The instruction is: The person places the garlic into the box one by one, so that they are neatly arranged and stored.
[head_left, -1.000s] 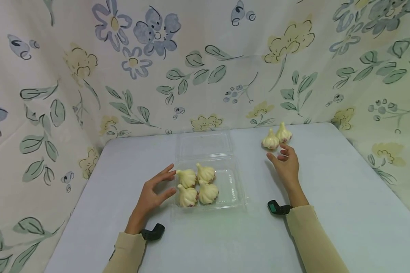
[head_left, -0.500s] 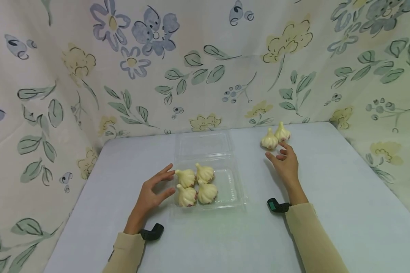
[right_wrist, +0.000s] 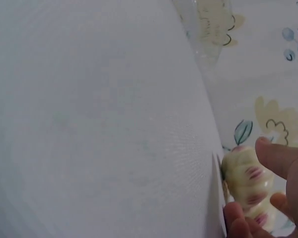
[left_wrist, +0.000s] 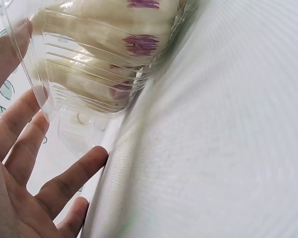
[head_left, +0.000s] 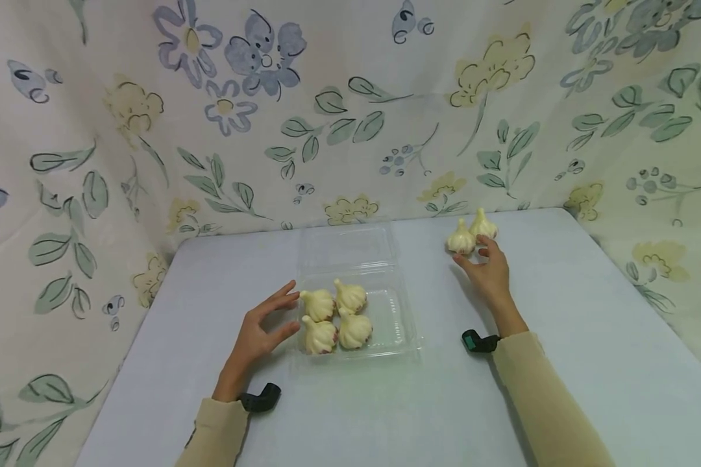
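Note:
A clear plastic clamshell box (head_left: 393, 318) lies with its lid folded back, several garlic bulbs (head_left: 355, 331) filling its left part. At the box's left side is my left hand (head_left: 258, 329), fingers spread. The left wrist view has the thumb (left_wrist: 5, 57) right at the clear rim, with purple-marked garlic (left_wrist: 141, 44) behind the plastic. My right hand (head_left: 491, 275) reaches to two more garlic bulbs at the back right. Its thumb and fingers are parted, right at the nearer bulb (head_left: 461, 239); the farther bulb (head_left: 483, 224) sits behind the fingertips. Purple streaks show on the garlic (right_wrist: 248, 178) in the right wrist view.
The box's open lid (head_left: 348, 249) lies flat toward the back of the white table (head_left: 362, 415). A floral curtain (head_left: 350, 110) hangs behind the table's back edge and along its left side. Both wrists carry small black cameras (head_left: 260, 397).
My right hand has moved slightly forward, its thumb and fingers closer around the nearer garlic bulb. My left hand and the box have stayed put.

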A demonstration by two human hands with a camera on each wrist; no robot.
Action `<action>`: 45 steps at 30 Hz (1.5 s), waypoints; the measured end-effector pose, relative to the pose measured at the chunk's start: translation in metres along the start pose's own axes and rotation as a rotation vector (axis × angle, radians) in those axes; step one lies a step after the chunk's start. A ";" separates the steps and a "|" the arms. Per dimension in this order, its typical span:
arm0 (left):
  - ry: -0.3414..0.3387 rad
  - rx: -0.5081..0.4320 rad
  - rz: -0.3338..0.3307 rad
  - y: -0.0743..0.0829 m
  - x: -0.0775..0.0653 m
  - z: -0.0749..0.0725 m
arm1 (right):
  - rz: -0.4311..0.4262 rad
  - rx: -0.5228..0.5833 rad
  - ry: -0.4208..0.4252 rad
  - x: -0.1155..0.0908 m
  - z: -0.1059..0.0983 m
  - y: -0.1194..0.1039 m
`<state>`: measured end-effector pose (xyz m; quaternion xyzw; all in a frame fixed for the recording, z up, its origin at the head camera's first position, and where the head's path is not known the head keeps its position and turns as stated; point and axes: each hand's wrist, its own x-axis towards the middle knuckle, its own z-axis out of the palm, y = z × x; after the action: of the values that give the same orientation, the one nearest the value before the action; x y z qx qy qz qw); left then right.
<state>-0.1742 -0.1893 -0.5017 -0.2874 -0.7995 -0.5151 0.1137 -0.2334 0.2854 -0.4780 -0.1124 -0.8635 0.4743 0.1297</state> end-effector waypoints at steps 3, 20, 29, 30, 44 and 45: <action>-0.005 -0.007 -0.001 -0.001 0.000 0.000 | -0.005 -0.029 -0.014 0.005 0.000 0.001; -0.003 -0.002 -0.030 0.004 0.000 -0.001 | -0.020 -0.147 -0.089 0.022 0.000 0.001; 0.004 -0.010 -0.004 0.000 0.000 0.000 | -0.020 -0.069 -0.130 0.027 -0.004 0.006; 0.005 -0.012 -0.006 0.000 0.000 0.000 | -0.016 -0.060 -0.131 0.027 -0.005 0.006; -0.002 -0.005 -0.042 0.000 0.000 0.000 | -0.004 -0.035 -0.121 0.026 -0.005 0.011; -0.001 -0.003 -0.042 0.000 -0.001 0.000 | -0.006 -0.028 -0.122 0.026 -0.005 0.011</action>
<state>-0.1739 -0.1899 -0.5017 -0.2710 -0.8046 -0.5184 0.1019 -0.2554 0.3035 -0.4815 -0.0823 -0.8766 0.4679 0.0766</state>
